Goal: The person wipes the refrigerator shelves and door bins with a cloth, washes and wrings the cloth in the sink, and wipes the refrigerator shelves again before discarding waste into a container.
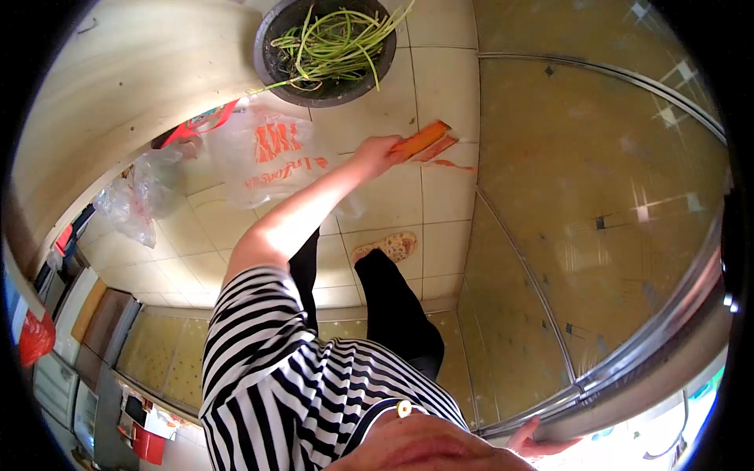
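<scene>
My left hand point(378, 155) reaches out over the tiled floor, its fingers closed round a flat orange object point(424, 141) with a reddish strip along its lower side. What this object is, I cannot make out. Near the bottom right, my right hand point(539, 441) rests at the edge of the counter point(620, 414), with its visible fingers apart. Above my left hand stands a dark round basin point(325, 97) with long green stems point(338, 43) in it. A clear plastic bag with red print point(275, 149) lies left of that hand.
Glossy cabinet doors point(597, 180) line the right side. More clear plastic point(129, 204) lies on the left, near a pale curved surface point(102, 86). A patterned slipper point(393, 247) is on the floor. A red bag point(36, 337) hangs at the far left.
</scene>
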Available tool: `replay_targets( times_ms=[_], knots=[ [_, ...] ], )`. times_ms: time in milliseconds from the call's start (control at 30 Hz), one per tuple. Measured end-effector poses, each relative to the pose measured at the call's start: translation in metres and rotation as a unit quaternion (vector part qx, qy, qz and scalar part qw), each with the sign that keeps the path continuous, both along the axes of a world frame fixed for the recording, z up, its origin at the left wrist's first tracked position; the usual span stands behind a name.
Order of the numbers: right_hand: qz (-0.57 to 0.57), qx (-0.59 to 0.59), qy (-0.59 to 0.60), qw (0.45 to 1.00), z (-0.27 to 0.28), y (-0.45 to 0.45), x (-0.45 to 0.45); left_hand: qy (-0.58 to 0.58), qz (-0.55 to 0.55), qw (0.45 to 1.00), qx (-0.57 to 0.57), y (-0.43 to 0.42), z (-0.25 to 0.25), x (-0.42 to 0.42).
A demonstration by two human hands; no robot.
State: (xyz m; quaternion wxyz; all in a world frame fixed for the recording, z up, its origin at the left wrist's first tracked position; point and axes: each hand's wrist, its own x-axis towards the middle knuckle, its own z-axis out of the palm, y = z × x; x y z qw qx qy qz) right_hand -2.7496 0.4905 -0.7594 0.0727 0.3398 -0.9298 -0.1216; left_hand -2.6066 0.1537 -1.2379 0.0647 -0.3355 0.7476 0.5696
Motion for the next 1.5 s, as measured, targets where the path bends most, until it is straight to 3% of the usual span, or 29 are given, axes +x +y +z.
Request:
replay_targets(
  times_ms=[33, 67, 133, 200, 233, 267, 333, 400, 467, 533, 567, 633, 700, 767, 867, 900, 1067, 1167, 1267, 1333, 1400, 1467, 1500],
  knots=[
    [-0.03, -0.092, -0.053, 0.994, -0.001, 0.008, 0.001, 0.049, 0.088, 0.993, 0.056, -0.004, 0.023, 0.014],
    [-0.031, -0.095, -0.052, 0.994, 0.0, 0.007, -0.001, 0.098, 0.175, 0.973, 0.112, -0.009, 0.046, 0.03],
    [0.021, -0.093, -0.048, 0.994, -0.004, 0.001, -0.006, 0.158, 0.29, 0.938, 0.103, -0.036, 0.108, 0.06],
    [0.011, -0.092, -0.05, 0.994, -0.001, -0.002, -0.008, 0.147, 0.414, 0.897, 0.041, -0.07, 0.169, 0.081],
    [0.022, -0.107, -0.061, 0.992, -0.003, -0.007, -0.009, 0.116, 0.391, 0.911, -0.061, -0.091, 0.18, 0.097],
    [0.033, -0.122, -0.072, 0.989, -0.004, -0.01, -0.009, 0.186, 0.398, 0.892, -0.109, -0.107, 0.19, 0.099],
    [0.038, -0.112, -0.066, 0.991, -0.003, -0.01, -0.008, 0.101, 0.286, 0.908, -0.29, -0.14, 0.191, 0.102],
    [0.04, -0.046, -0.052, 0.997, 0.0, -0.013, -0.008, 0.004, 0.152, 0.932, -0.329, -0.165, 0.173, 0.082],
    [0.045, -0.062, -0.054, 0.996, 0.001, -0.021, -0.008, -0.091, -0.051, 0.884, -0.455, -0.18, 0.12, 0.063],
    [0.049, -0.075, -0.054, 0.994, -0.002, -0.023, -0.006, -0.219, -0.119, 0.862, -0.442, -0.177, 0.095, 0.029],
    [0.044, -0.083, -0.054, 0.994, -0.002, -0.022, -0.006, -0.215, -0.12, 0.863, -0.442, -0.181, 0.078, 0.018],
    [0.037, -0.089, -0.052, 0.994, -0.006, -0.02, -0.004, -0.256, -0.086, 0.939, -0.214, -0.198, 0.034, -0.004],
    [0.015, -0.108, -0.059, 0.992, -0.006, -0.016, -0.002, -0.299, -0.097, 0.929, -0.195, -0.214, -0.044, -0.006],
    [0.007, -0.076, -0.05, 0.996, -0.005, -0.016, -0.001, -0.397, -0.183, 0.879, -0.191, -0.207, -0.029, -0.015],
    [0.048, -0.025, -0.004, 0.999, -0.005, -0.01, -0.007, -0.429, -0.196, 0.862, -0.186, -0.207, -0.045, -0.019],
    [0.064, -0.025, -0.012, 0.998, -0.003, -0.016, -0.009, -0.403, -0.262, 0.848, -0.221, -0.206, -0.038, -0.02],
    [0.072, -0.019, -0.019, 0.997, 0.006, -0.022, -0.008, -0.271, -0.305, 0.869, -0.279, -0.199, 0.028, 0.016],
    [0.069, -0.04, -0.064, 0.995, 0.011, -0.032, -0.009, -0.239, -0.176, 0.904, -0.309, -0.184, 0.097, 0.039],
    [0.056, -0.045, -0.086, 0.994, 0.014, -0.029, -0.011, -0.172, -0.103, 0.901, -0.385, -0.15, 0.175, 0.082],
    [0.089, -0.063, -0.077, 0.991, 0.016, -0.033, -0.013, -0.285, -0.115, 0.894, -0.326, -0.128, 0.236, 0.096],
    [0.067, -0.102, -0.108, 0.987, 0.017, -0.033, -0.012, -0.279, -0.081, 0.903, -0.317, -0.104, 0.262, 0.12],
    [0.061, -0.164, -0.152, 0.973, 0.008, -0.027, -0.013, -0.253, -0.114, 0.905, -0.323, -0.076, 0.288, 0.138],
    [0.094, -0.174, -0.151, 0.969, 0.034, -0.053, -0.01, -0.24, -0.118, 0.912, -0.31, -0.058, 0.312, 0.135]
  ],
)
